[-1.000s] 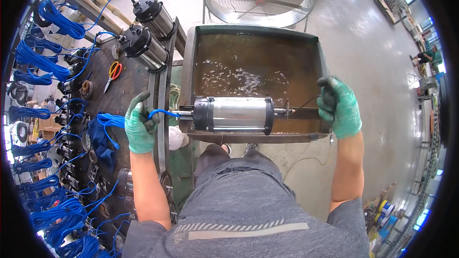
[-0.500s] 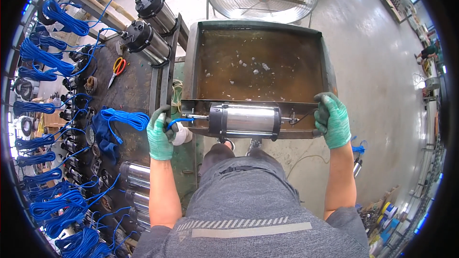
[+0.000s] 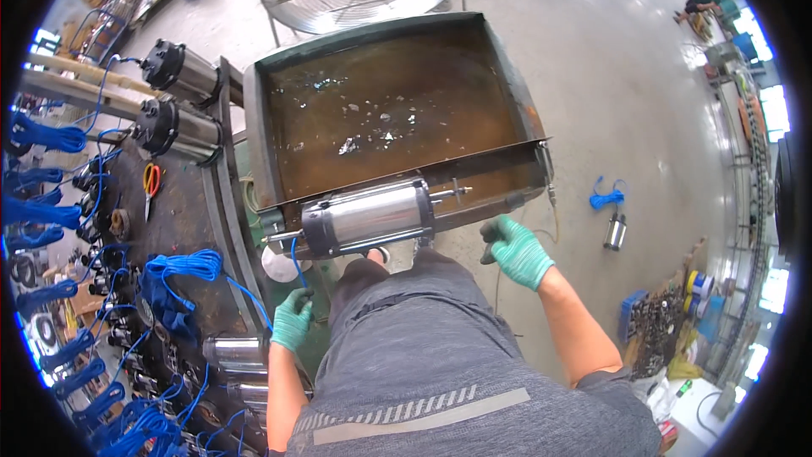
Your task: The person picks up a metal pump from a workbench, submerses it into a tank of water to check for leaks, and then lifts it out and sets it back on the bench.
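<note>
Silver steel cylinder with black end caps (image 3: pixel 368 215), lying along the near side of a rectangular metal water tank (image 3: pixel 260 131). Right green-gloved hand (image 3: pixel 518 251): half-open, empty. Left green-gloved hand (image 3: pixel 293 319): beside slender blue cable (image 3: pixel 296 261); finger closure and grip indiscernible.

Cable (image 3: pixel 295 259) seemingly part-hidden by left fingers (image 3: pixel 302 297)

pale, glossy floor (image 3: pixel 617 101), bright windows (image 3: pixel 774 114) along the right, dark workbench (image 3: pixel 188 207) at left
</note>
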Demonstrator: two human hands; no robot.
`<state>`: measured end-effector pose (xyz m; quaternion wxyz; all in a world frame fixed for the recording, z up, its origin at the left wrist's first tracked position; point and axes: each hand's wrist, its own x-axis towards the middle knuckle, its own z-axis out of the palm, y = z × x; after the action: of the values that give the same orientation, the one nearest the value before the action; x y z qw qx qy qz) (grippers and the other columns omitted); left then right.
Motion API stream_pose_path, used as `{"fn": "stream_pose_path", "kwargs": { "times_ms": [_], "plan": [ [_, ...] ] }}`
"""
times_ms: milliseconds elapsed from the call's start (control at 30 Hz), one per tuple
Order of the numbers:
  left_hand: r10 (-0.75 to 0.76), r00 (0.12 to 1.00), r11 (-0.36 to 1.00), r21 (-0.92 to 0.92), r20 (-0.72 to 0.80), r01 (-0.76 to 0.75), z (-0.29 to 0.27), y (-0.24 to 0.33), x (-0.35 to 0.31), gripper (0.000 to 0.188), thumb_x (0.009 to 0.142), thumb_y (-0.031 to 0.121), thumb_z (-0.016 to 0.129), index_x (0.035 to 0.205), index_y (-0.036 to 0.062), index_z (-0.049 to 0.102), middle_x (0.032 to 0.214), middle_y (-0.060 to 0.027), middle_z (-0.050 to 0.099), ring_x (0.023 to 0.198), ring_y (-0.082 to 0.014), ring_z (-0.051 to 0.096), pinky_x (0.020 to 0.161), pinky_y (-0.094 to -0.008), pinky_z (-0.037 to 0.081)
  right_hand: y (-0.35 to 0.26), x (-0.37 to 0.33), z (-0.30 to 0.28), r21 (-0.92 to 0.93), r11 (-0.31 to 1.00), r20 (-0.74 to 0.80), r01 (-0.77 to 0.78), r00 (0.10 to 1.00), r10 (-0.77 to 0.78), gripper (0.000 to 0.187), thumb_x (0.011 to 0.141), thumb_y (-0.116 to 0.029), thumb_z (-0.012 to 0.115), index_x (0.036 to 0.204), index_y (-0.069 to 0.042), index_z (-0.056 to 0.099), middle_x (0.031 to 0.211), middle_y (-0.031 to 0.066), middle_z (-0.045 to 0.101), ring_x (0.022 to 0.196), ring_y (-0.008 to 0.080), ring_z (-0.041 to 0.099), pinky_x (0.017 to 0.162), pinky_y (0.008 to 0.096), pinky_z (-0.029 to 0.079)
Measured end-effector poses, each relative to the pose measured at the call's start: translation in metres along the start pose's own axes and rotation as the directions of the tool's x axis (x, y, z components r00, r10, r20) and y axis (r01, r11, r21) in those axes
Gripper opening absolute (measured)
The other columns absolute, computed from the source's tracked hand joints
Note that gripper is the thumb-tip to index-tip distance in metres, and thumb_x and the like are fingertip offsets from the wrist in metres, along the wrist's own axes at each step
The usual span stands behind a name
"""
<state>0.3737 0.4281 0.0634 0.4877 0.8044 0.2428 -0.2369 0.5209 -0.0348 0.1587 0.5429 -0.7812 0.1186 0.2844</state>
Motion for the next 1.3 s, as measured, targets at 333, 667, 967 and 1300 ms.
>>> {"fn": "stream_pose_path", "kwargs": {
  "times_ms": [333,667,967,1300],
  "plan": [
    [0.171,0.905,0.985,0.039,-0.390,-0.170,0.010,-0.053,0.070,0.017,0.094,0.013,0.068,0.105,-0.0005,0.066,0.115,-0.0118,0.068,0.093,-0.0195,0.062,0.087,-0.0359,0.051,0.098,0.023,-0.016,-0.440,0.874,-0.484,-0.203,0.874,-0.040,0.021,0.098,-0.019,0.059,0.115,-0.008,0.063,0.098,0.0243,0.071,0.092,0.0434,0.068,0.080,0.0517,0.054],
    [0.201,0.857,0.939,-0.157,-0.474,-0.307,-0.058,0.015,0.099,0.033,0.105,0.031,0.057,0.127,0.0066,0.058,0.104,-0.0050,0.063,0.089,-0.0122,0.059,0.075,-0.0283,0.050,0.150,0.097,-0.035,-0.676,0.710,-0.553,-0.199,0.773,-0.310,0.022,0.094,-0.025,0.065,0.108,-0.008,0.063,0.111,0.0207,0.061,0.101,0.0406,0.062,0.085,0.0502,0.051],
    [0.061,0.995,0.991,-0.126,0.078,-0.051,-0.073,0.083,0.112,0.041,0.105,0.039,0.056,0.110,0.0008,0.068,0.078,-0.0020,0.065,0.061,-0.0116,0.058,0.059,-0.0297,0.048,0.073,0.091,-0.037,-0.647,0.762,-0.402,0.025,0.838,-0.369,0.033,0.094,-0.026,0.069,0.117,-0.003,0.063,0.108,0.0224,0.065,0.101,0.0383,0.065,0.088,0.0457,0.053],
    [0.078,0.990,0.993,-0.099,0.117,-0.067,-0.070,0.098,0.117,0.041,0.103,0.039,0.059,0.099,-0.0002,0.070,0.068,-0.0030,0.064,0.054,-0.0094,0.058,0.049,-0.0274,0.046,-0.044,0.135,-0.017,-0.559,0.829,0.437,-0.003,0.848,0.299,0.038,0.093,-0.036,0.071,0.109,-0.001,0.065,0.086,0.0109,0.069,0.068,0.0156,0.066,0.061,0.0361,0.054]
  ]
}}
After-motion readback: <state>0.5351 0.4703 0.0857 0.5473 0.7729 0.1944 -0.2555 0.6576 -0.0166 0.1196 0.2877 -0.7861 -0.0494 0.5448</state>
